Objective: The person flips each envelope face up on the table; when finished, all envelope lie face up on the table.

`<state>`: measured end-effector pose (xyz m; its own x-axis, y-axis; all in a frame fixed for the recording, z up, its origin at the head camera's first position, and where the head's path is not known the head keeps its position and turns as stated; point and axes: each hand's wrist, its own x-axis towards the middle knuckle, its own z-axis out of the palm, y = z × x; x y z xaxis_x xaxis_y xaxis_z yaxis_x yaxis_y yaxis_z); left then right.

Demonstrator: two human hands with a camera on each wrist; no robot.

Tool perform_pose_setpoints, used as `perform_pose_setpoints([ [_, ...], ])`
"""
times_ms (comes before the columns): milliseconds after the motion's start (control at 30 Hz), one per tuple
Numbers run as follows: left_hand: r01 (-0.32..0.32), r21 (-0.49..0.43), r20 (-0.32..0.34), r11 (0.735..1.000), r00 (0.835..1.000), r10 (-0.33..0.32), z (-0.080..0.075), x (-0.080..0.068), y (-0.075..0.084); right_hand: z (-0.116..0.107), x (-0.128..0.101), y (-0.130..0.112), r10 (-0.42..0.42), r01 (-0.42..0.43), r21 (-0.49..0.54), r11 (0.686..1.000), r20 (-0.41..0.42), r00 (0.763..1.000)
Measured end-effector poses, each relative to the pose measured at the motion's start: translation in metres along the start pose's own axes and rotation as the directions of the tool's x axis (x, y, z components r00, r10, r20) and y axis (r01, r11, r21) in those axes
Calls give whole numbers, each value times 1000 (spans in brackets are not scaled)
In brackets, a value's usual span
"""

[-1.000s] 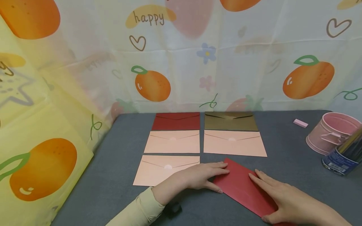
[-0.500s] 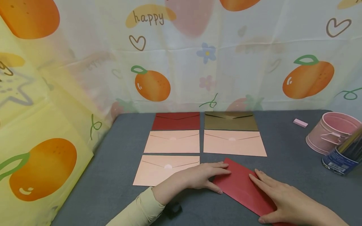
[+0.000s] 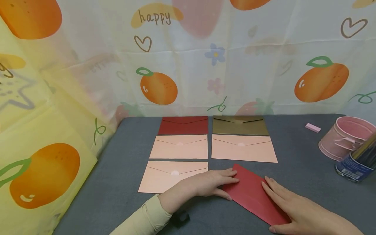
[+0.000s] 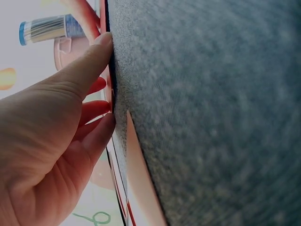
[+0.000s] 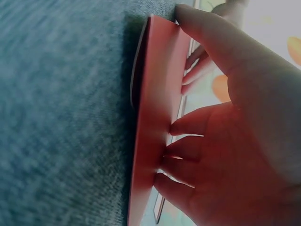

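Observation:
In the head view a red envelope (image 3: 255, 192) lies slanted near the front of the table, its right end cut off by my right hand. My left hand (image 3: 202, 184) holds its left end, fingers on the upper face and thumb at the near edge. Across the right part spans my right hand (image 3: 302, 205), fingertips at the far edge and thumb at the near one. The right wrist view shows this envelope (image 5: 157, 94) from the side, with a dark gap under one end.
Behind the hands, a dark red envelope (image 3: 182, 126), an olive one (image 3: 241, 126) and pink envelopes (image 3: 176, 150) lie in two columns. A pink bucket (image 3: 335, 140), a blue pen holder (image 3: 353, 168) and a small pink block (image 3: 312, 127) stand at right.
My right hand has shifted slightly along the red envelope, its fingertips a little to the right. The left hand has barely moved.

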<state>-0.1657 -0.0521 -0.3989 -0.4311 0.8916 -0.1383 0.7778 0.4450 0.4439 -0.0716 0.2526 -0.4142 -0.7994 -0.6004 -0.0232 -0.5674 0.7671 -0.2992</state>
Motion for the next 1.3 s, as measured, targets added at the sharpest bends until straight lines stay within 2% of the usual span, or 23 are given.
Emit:
perform_pose_setpoints([
  [233, -20, 46, 11, 999, 1000, 19, -1, -1, 1, 1, 1, -1, 0, 0, -11, 1000, -22, 1000],
  [567, -59, 160, 16, 985, 998, 58, -1, -1, 3, -4, 6, -2, 26, -26, 7, 1000, 16, 1000],
  [767, -69, 214, -1, 974, 997, 71, -2, -3, 3, -10, 12, -1, 57, -58, 16, 998, 82, 995],
  [900, -75, 255, -40, 964, 995, 89, -4, -5, 4, -16, 14, 5, 39, -41, 21, 999, 89, 995],
  [1067, -107, 294, -90, 950, 986, 139, -5, -5, 2, -24, 16, 15, 20, -33, 84, 996, 156, 988],
  [1167, -133, 300, -126, 945, 976, 177, -6, -5, 1, -28, 17, 20, -15, -10, 142, 990, 175, 984],
  [1300, -167, 289, -191, 943, 955, 228, -8, -5, 0, -33, 20, 26, -115, 81, 219, 972, 149, 982],
])
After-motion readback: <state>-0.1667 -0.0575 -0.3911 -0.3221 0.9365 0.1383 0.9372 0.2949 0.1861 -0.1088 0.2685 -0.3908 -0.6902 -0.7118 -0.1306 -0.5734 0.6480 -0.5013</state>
